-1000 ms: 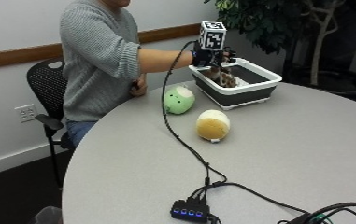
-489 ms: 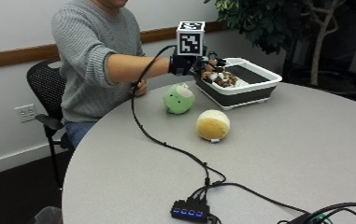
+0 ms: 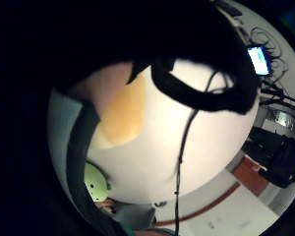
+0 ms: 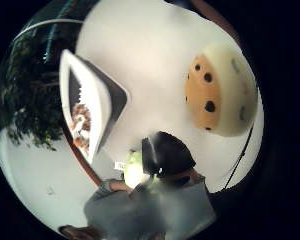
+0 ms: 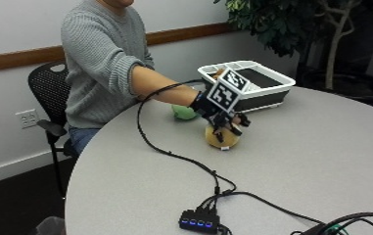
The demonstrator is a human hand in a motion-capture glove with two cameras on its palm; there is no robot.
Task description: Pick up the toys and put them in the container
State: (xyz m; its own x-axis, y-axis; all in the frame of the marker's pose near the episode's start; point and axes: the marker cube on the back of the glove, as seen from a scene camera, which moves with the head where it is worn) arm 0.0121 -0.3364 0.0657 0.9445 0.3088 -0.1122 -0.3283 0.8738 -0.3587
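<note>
Toys: the yellow plush toy (image 5: 223, 138) sits on the bench (image 5: 316, 161) near the middle, and the green plush toy (image 5: 183, 112) lies just behind it toward the person; a brown toy already lies in the container (image 5: 264, 93) at the far side.
Change: a moment ago the gloved hand (image 5: 221, 117) was at the container; now it has swung back and hangs right over the yellow toy.
Hand: fingers point down onto the toy's top, loosely spread, and nothing is closed round it yet.
Meaning: one drop looks finished, and the yellow toy seems next to be picked.
</note>
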